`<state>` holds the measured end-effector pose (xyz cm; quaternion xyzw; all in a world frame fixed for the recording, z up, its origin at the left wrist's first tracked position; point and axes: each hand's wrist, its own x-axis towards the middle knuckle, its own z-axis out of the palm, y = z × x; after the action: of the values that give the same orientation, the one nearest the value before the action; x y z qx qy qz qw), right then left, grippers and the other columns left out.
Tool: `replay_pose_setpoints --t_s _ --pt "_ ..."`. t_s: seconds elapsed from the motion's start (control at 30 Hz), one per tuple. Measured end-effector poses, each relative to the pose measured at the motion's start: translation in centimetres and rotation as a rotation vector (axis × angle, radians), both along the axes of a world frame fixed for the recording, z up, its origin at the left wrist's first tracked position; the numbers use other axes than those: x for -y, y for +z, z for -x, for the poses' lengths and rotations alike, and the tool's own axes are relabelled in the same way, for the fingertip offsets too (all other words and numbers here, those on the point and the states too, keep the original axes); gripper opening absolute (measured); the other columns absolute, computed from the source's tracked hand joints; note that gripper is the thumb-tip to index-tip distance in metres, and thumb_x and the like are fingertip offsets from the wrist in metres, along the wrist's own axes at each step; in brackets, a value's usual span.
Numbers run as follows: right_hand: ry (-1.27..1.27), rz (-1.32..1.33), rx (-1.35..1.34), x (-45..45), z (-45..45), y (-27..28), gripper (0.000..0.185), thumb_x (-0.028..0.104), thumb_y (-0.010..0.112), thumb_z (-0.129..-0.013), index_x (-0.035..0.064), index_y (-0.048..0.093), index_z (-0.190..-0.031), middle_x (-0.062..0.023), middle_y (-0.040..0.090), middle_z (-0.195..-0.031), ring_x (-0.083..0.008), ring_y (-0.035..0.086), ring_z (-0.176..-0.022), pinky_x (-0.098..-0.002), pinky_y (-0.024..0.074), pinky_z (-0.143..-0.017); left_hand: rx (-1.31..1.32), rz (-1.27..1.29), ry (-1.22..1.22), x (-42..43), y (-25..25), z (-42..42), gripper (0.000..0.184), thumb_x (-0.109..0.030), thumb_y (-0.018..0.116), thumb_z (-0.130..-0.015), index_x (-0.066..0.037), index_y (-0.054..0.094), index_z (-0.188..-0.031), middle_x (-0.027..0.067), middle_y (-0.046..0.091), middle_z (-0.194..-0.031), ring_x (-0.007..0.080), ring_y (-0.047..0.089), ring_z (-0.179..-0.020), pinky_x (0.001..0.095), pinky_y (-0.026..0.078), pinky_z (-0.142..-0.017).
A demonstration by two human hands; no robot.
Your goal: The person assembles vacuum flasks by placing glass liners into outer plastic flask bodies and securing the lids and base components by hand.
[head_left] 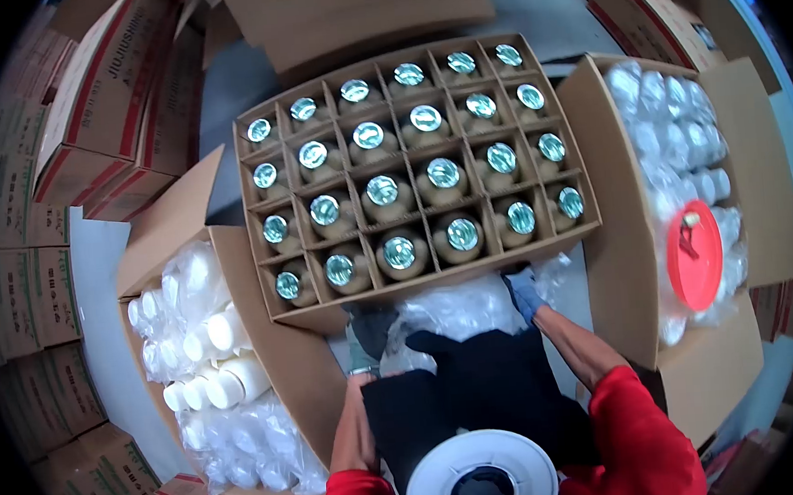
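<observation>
A large divided carton (282, 321) holds several bottles with shiny silvery-green tops, one in each cell. My right hand (525, 295), in a blue-grey glove with dark fingertips, is at the near edge of this carton, right of its middle. Its fingers are partly hidden there. My left hand (359, 349) reaches toward the near left part of the carton, beside a dark grey shape, and its fingers cannot be made out. Between my hands, clear plastic wrapping (460, 307) lies under the carton's near edge.
On the left, an open carton (275, 348) holds white containers (225, 388) in clear bags. Another open carton (610, 214) on the right holds wrapped cups, with a red round lid or dish (695, 259) on top. Stacked printed boxes (96, 94) line the left side.
</observation>
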<state>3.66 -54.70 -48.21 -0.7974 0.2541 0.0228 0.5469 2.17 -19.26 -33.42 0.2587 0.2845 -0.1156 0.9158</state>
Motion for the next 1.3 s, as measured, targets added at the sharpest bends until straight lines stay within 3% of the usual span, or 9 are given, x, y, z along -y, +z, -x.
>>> replay_pose_setpoints --t_s 0.2,0.4,0.6,0.73,0.83,0.9,1.07,1.17,1.3 --pt "0.515 0.476 -0.186 2.6 -5.0 0.5 0.039 0.039 0.066 -0.085 0.0069 0.067 -0.107 -0.0109 0.070 -0.104 -0.0237 0.065 -0.090 -0.0382 0.0514 -0.079 0.001 -0.031 -0.051 -0.3 -2.0 -1.8 0.074 -0.061 0.059 -0.085 -0.006 0.047 -0.133 0.0129 0.056 -0.120 0.0337 0.058 -0.106 0.0548 0.052 -0.091" --pt "0.243 -0.038 0.014 1.8 -13.5 9.0 0.032 0.012 0.078 -0.072 0.0009 0.069 -0.101 -0.0120 0.071 -0.097 -0.0222 0.064 -0.085 -0.0365 0.0503 -0.080 0.107 -0.285 -0.067 1.2 -3.1 -10.1 0.061 -0.054 0.058 -0.090 -0.011 0.049 -0.132 0.0130 0.054 -0.129 0.0342 0.056 -0.113 0.0553 0.053 -0.088" --pt "0.134 -0.186 0.112 1.4 -17.4 5.7 0.022 0.017 0.071 -0.080 0.0031 0.069 -0.096 -0.0089 0.068 -0.098 -0.0164 0.060 -0.088 -0.0313 0.0502 -0.073 0.267 -0.580 -0.303 -1.0 -7.4 -14.3 0.068 -0.061 0.046 -0.093 -0.010 0.041 -0.137 0.0123 0.048 -0.136 0.0330 0.050 -0.122 0.0576 0.044 -0.098" --pt "0.046 -0.332 -0.066 -0.7 -11.5 0.9 0.031 0.027 0.066 -0.084 0.0032 0.067 -0.103 -0.0098 0.067 -0.105 -0.0184 0.060 -0.092 -0.0330 0.0495 -0.078 -0.269 -0.326 -0.255 0.6 -2.7 -11.5 0.078 -0.061 0.052 -0.091 -0.005 0.034 -0.142 0.0152 0.044 -0.139 0.0339 0.044 -0.127 0.0535 0.031 -0.111" --pt "0.316 -0.056 -0.205 -5.4 -9.3 0.8 0.037 0.033 0.063 -0.086 0.0031 0.065 -0.108 -0.0101 0.067 -0.107 -0.0196 0.061 -0.094 -0.0338 0.0490 -0.082 0.478 -1.336 -0.526 4.8 -4.7 -6.2 0.081 -0.059 0.060 -0.086 -0.004 0.035 -0.140 0.0140 0.043 -0.142 0.0355 0.040 -0.131 0.0475 0.029 -0.112" --pt "0.631 0.086 -0.309 -7.7 -9.0 2.0 0.041 0.037 0.061 -0.088 0.0030 0.064 -0.111 -0.0104 0.067 -0.108 -0.0204 0.061 -0.095 -0.0343 0.0487 -0.084 0.557 -1.613 -1.080 7.5 -1.1 -3.3 0.104 -0.043 0.072 -0.079 0.006 0.013 -0.149 0.0318 0.029 -0.148 0.0412 0.033 -0.137 0.0396 0.029 -0.114" --pt "1.322 0.140 -0.423 -7.7 -10.0 10.6 0.052 0.047 0.056 -0.091 0.0028 0.062 -0.119 -0.0109 0.067 -0.112 -0.0224 0.061 -0.098 -0.0355 0.0479 -0.089 0.335 -1.541 -1.448 8.2 0.1 -5.8 0.047 -0.020 0.061 -0.079 0.005 0.055 -0.119 0.0291 0.057 -0.117 0.0411 0.056 -0.112 0.0426 0.044 -0.098" --pt "1.323 0.193 -0.387 -6.6 -9.8 19.5 0.061 0.053 0.056 -0.091 0.0066 0.055 -0.131 -0.0128 0.063 -0.121 -0.0254 0.059 -0.108 -0.0374 0.0453 -0.094 0.476 -1.744 -1.174 7.2 -5.2 -5.1 0.021 -0.013 0.055 -0.079 0.001 0.067 -0.090 0.0237 0.066 -0.094 0.0387 0.064 -0.091 0.0449 0.049 -0.086" --pt "0.850 -0.295 -0.227 0.3 -9.7 14.7 0.058 0.045 0.066 -0.090 0.0052 0.053 -0.130 -0.0099 0.057 -0.129 -0.0192 0.052 -0.116 -0.0316 0.0432 -0.097 0.365 -1.738 -1.030 7.7 -5.5 -5.6 0.019 -0.013 0.053 -0.080 -0.002 0.068 -0.084 0.0230 0.067 -0.091 0.0380 0.065 -0.087 0.0454 0.051 -0.082"
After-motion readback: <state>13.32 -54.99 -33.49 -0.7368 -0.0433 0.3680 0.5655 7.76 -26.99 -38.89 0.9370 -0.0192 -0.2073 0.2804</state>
